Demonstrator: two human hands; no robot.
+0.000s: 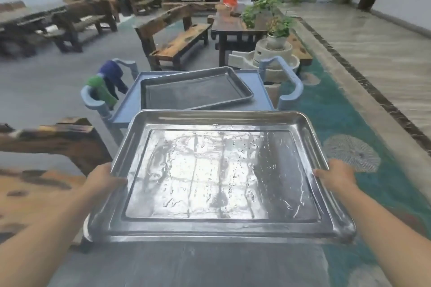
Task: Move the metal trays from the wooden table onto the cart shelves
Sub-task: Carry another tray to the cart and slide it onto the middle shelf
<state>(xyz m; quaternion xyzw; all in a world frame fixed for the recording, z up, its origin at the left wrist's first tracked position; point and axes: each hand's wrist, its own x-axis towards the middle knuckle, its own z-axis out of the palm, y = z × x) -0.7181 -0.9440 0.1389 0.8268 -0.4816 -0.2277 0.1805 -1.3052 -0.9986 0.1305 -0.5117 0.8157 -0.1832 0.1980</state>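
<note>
A large shiny metal tray (pixel 219 177) fills the middle of the head view, wet with droplets and held level in the air. My left hand (pixel 102 179) grips its left rim and my right hand (pixel 335 177) grips its right rim. Just beyond it stands a blue cart (pixel 256 84) whose top shelf carries a second, duller metal tray (pixel 193 88) lying askew. The held tray's far edge overlaps the near edge of the cart's top shelf in the image. The cart's lower shelves are hidden.
Cloths in blue and green (pixel 107 84) hang on the cart's left handle. A dark wooden bench (pixel 58 140) is at my left. Behind the cart are another wooden bench (pixel 177 39), a table (pixel 235 25), potted plants (pixel 275 18) and a stone mill (pixel 268 53). A teal carpet (pixel 338 112) runs along the right.
</note>
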